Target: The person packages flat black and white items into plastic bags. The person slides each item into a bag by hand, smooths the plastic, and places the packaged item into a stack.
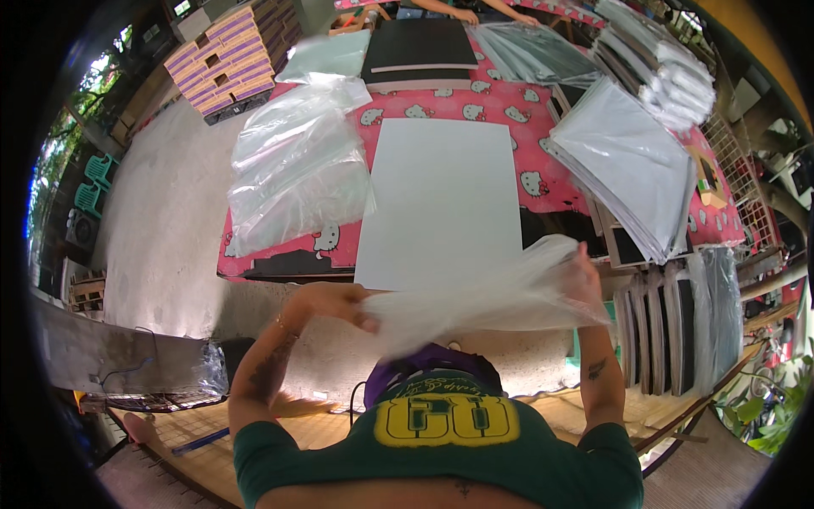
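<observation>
A clear plastic bag (483, 299) stretches between my two hands, above my lap at the table's near edge, its middle blurred by motion. My left hand (346, 305) pinches one end of it. The other end is gripped by my right hand (585, 284), whose fingers are partly covered by the film. Just beyond the bag, a large white sheet or board (439, 195) lies flat on the table. Left of that board, clear plastic bags (297, 174) are spread in an overlapping pile.
The table has a pink patterned cover (538, 182). Black boards (420, 47) lie at its far side, near a co-worker's hands (466, 15). Plastic-wrapped white sheets (627, 165) fan out at right, above upright wrapped black boards (661, 331). Stacked cartons (225, 64) stand far left.
</observation>
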